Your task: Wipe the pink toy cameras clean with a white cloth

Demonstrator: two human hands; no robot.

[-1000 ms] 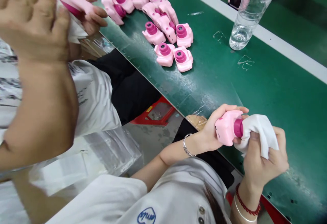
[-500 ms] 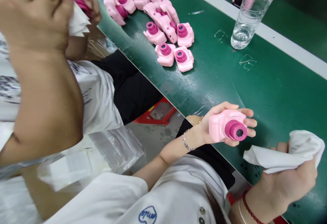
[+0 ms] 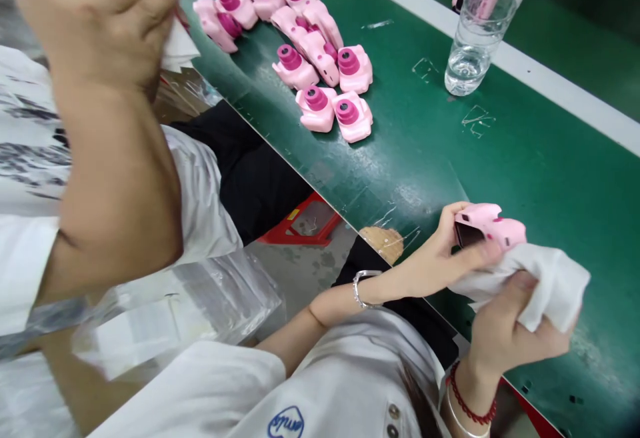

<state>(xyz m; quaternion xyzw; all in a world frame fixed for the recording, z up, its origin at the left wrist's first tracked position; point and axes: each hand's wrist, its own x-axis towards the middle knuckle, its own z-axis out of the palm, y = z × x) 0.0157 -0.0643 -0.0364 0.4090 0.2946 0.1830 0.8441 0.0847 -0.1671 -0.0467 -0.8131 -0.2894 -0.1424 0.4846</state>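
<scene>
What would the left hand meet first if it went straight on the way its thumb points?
Probably the white cloth in the right hand, right by the left thumb; depth there is hard to judge.

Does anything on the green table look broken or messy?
Yes: on the table, a tan patch at the near edge breaks up the green, perhaps chipped or worn. Pale, scratch-like marks sit near the bottle.

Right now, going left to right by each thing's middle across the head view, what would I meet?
Co-worker's hand, cluster of pink cameras, silver bracelet, pink camera in the left hand, white cloth in the right hand.
</scene>
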